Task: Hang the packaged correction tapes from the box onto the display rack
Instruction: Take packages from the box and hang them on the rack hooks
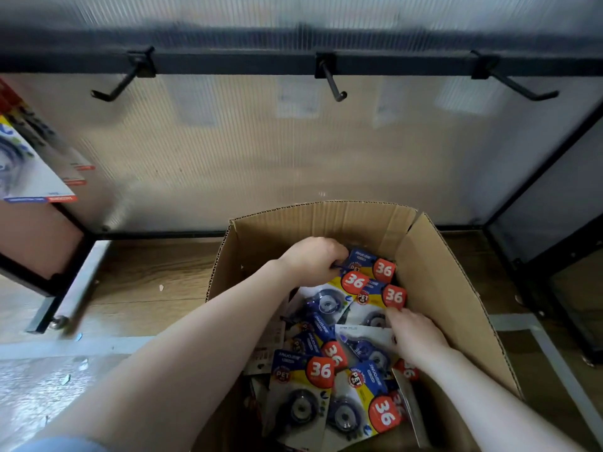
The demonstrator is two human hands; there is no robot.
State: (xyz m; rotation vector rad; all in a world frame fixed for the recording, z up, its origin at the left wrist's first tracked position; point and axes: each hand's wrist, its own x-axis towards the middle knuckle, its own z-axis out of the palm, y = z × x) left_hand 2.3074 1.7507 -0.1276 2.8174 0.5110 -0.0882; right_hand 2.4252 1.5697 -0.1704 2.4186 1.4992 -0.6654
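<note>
An open cardboard box [437, 278] on the floor holds several packaged correction tapes [303, 383], blue and yellow cards with red "36" circles. My left hand [313, 259] reaches into the far side of the box and grips the top edges of a few packs [372, 272]. My right hand [414, 337] lies in the box on the right, fingers curled on a pack with a white back [362, 337]. Above, the black rack bar [244, 63] carries three bare hooks: left hook [114, 86], middle hook [332, 81], right hook [518, 84].
More packaged tapes [29, 158] hang at the far left. A translucent ribbed panel [261, 151] backs the rack. Black frame posts [538, 177] stand on the right, a white bar [78, 288] lies on the wooden floor at left.
</note>
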